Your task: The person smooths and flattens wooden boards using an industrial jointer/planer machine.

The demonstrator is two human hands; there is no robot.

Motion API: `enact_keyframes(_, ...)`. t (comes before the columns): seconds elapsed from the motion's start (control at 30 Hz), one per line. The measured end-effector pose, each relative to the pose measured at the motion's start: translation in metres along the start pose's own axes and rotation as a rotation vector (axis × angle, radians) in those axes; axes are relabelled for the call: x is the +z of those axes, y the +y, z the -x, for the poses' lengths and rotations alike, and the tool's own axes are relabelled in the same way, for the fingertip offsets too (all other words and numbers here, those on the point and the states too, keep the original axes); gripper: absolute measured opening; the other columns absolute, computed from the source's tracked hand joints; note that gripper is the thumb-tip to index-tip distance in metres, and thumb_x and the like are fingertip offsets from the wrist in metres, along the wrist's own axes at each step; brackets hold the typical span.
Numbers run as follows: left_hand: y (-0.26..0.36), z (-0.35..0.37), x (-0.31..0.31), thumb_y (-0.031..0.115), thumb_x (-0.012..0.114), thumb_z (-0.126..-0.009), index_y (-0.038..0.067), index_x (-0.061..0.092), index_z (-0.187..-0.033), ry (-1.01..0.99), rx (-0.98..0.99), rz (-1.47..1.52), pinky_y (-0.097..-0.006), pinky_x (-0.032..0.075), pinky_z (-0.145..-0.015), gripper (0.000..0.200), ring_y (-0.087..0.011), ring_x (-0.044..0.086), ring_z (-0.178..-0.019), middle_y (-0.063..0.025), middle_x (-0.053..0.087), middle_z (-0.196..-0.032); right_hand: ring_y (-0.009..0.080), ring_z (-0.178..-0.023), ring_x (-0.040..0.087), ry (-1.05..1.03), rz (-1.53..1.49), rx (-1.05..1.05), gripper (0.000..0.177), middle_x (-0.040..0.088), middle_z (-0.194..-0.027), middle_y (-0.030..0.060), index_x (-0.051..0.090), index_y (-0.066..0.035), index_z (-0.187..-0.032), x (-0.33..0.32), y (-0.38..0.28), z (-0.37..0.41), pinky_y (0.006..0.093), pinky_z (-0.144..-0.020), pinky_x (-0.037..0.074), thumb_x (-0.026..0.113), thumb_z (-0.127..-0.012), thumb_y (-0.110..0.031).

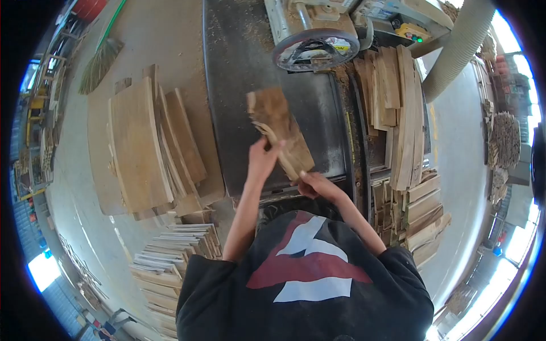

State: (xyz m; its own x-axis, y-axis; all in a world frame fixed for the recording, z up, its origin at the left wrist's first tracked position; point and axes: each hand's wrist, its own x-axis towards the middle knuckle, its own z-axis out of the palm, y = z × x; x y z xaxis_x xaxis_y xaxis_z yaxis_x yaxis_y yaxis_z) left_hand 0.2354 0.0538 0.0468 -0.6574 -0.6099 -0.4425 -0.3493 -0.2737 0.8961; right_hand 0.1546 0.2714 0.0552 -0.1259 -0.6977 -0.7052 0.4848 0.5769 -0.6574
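A short brown wooden board (278,116) with a pale, rough left edge is held at a slant over the dark machine table (236,68). My left hand (265,154) is closed on the board's left edge, around its middle. At the board's near end, my right hand (313,184) grips the corner. The far end of the board is slightly blurred. Beyond it stands the machine with a round handwheel (316,50).
Wide boards (133,148) lie stacked on the left, with a pile of strips (176,256) nearer me. Long boards (405,113) rest right of the machine, above more stacked pieces (424,210). A broom (101,65) and a hose (462,51) stand farther off.
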Motion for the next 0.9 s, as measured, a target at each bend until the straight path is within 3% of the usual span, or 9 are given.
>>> enact_keyframes(0.07,-0.006,0.000,0.025,0.033,0.076,-0.092,-0.005,0.071,-0.099,-0.078,0.138,-0.652,-0.0329,0.053,-0.074,0.038,-0.0246,0.070,-0.083,-0.0173,0.071,-0.094,0.0104,-0.051,0.048,0.085,-0.033,0.044,0.061,0.059,-0.068,0.0010,0.071,-0.002,-0.096,-0.007,0.035,-0.004,0.0267,-0.047,0.037,0.044,-0.107,-0.056)
enact_keyframes(0.1,-0.012,0.004,0.037,0.033,0.076,-0.092,-0.005,0.071,-0.099,-0.099,0.138,-0.648,-0.0329,0.053,-0.074,0.038,-0.0246,0.070,-0.083,-0.0173,0.071,-0.094,0.0102,-0.050,0.049,0.160,-0.055,0.091,0.057,0.059,-0.067,0.0006,0.069,-0.003,-0.094,-0.010,0.044,0.001,0.0268,-0.047,0.036,0.047,-0.107,-0.054)
enact_keyframes(0.17,-0.021,0.010,0.060,0.039,0.072,-0.092,-0.004,0.070,-0.100,0.068,0.323,-0.896,-0.0436,0.053,-0.068,0.043,-0.0397,0.065,-0.071,-0.0206,0.065,-0.075,0.0106,-0.049,0.049,0.207,-0.143,0.083,0.052,0.058,-0.067,0.0009,0.067,-0.003,-0.089,-0.017,0.058,0.009,0.0270,-0.046,0.036,0.051,-0.107,-0.049)
enact_keyframes(0.3,-0.024,0.001,0.087,0.035,0.077,-0.090,-0.005,0.070,-0.095,-0.001,0.327,-0.702,-0.0412,0.048,-0.058,0.041,-0.0308,0.057,-0.055,-0.0134,0.058,-0.060,0.0111,-0.048,0.047,0.426,-0.315,0.052,0.052,0.056,-0.066,0.0007,0.066,-0.003,-0.090,-0.017,0.063,0.008,0.0278,-0.045,0.034,0.050,-0.107,-0.049)
enact_keyframes(0.37,-0.014,-0.004,0.104,0.028,0.082,-0.086,-0.006,0.069,-0.088,0.044,0.207,-0.381,-0.0356,0.041,-0.052,0.036,-0.0191,0.046,-0.049,-0.0085,0.053,-0.055,0.0111,-0.048,0.046,0.500,-0.383,0.044,0.051,0.056,-0.066,0.0006,0.066,-0.003,-0.090,-0.019,0.056,0.008,0.0281,-0.044,0.034,0.050,-0.107,-0.049)
enact_keyframes(0.5,-0.031,-0.041,0.135,0.020,0.086,-0.081,-0.006,0.069,-0.083,0.129,0.205,-0.170,-0.0307,0.037,-0.052,0.031,-0.0103,0.039,-0.054,-0.0045,0.051,-0.056,0.0099,-0.046,0.043,0.574,-0.574,-0.008,0.045,0.052,-0.064,-0.0008,0.061,-0.007,-0.086,-0.036,0.035,-0.006,0.0268,-0.042,0.029,0.054,-0.106,-0.046)
enact_keyframes(0.57,-0.019,-0.052,0.139,0.016,0.084,-0.085,-0.006,0.072,-0.088,0.176,0.183,-0.121,-0.0275,0.033,-0.050,0.025,-0.0040,0.040,-0.057,0.0044,0.054,-0.060,0.0096,-0.046,0.042,0.580,-0.612,-0.066,0.044,0.050,-0.063,-0.0012,0.060,-0.007,-0.084,-0.040,0.030,-0.011,0.0264,-0.042,0.028,0.055,-0.106,-0.045)
enact_keyframes(0.83,-0.022,-0.071,0.140,0.015,0.088,-0.078,-0.005,0.070,-0.080,0.131,0.109,-0.033,-0.0291,0.038,-0.053,0.028,-0.0068,0.044,-0.056,0.0024,0.054,-0.060,0.0097,-0.044,0.041,0.694,-0.626,-0.064,0.040,0.047,-0.060,-0.0017,0.057,-0.007,-0.083,-0.040,0.019,-0.033,0.0269,-0.041,0.026,0.055,-0.107,-0.040)
enact_keyframes(0.9,-0.016,-0.085,0.142,0.014,0.088,-0.078,-0.005,0.070,-0.081,0.209,0.225,-0.006,-0.0297,0.040,-0.053,0.026,-0.0074,0.046,-0.056,0.0019,0.056,-0.061,0.0093,-0.044,0.040,0.701,-0.633,-0.085,0.040,0.048,-0.061,-0.0019,0.057,-0.007,-0.083,-0.041,0.005,-0.039,0.0270,-0.041,0.026,0.055,-0.107,-0.040)
